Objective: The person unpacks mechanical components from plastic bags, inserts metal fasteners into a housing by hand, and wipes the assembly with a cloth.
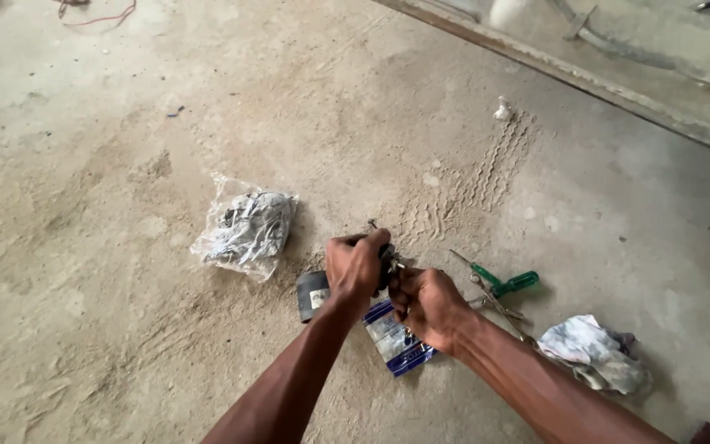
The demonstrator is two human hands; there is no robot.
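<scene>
gripping small dark part at frame centre, left hand and right hand both closed on it; work mid-way, screwdriver lying unused right.

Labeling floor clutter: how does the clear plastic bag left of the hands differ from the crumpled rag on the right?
The clear plastic bag is see-through, showing dark grey contents inside; the crumpled rag is opaque whitish-grey cloth. The bag lies left of the left hand, apart from the tools; the rag lies by the right forearm, just past the green-handled screwdriver. The bag looks glossy, the rag matte. Both are crumpled and lie untouched on the dusty concrete floor.
</scene>
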